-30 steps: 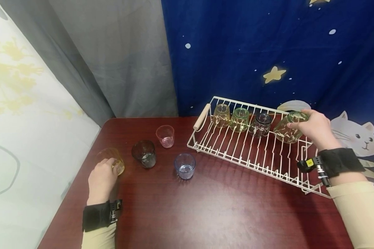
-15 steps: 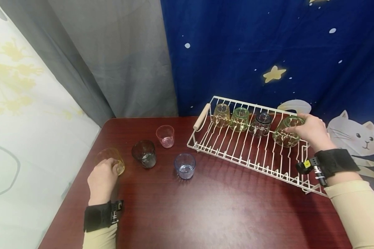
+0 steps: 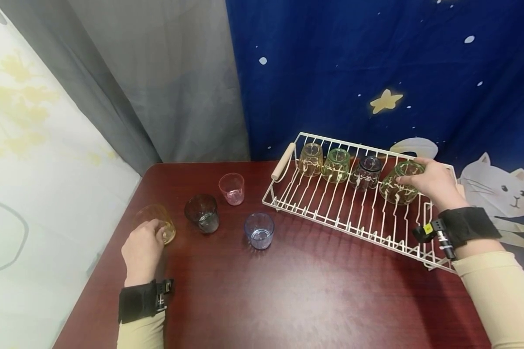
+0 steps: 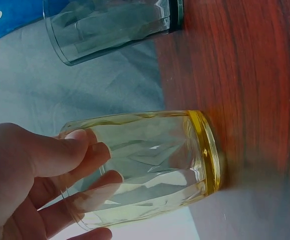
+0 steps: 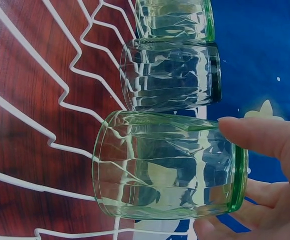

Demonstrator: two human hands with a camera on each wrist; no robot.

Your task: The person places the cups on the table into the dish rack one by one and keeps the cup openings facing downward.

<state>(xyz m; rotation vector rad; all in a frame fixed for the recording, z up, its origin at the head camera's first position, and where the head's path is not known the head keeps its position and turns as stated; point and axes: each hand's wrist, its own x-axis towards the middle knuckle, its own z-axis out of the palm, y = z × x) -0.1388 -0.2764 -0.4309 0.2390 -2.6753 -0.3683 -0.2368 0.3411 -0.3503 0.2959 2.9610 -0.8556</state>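
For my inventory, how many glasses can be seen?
8. In the left hand: yellow glass. On the table: smoky glass, pink glass, blue glass. On the rack: amber glass, green glass, grey glass. In the right hand: second green glass. None seems hidden.

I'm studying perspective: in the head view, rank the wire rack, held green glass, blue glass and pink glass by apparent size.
Largest to smallest:
1. Wire rack
2. Held green glass
3. Blue glass and pink glass: unsure; the blue looks slightly larger but sits nearer the camera.
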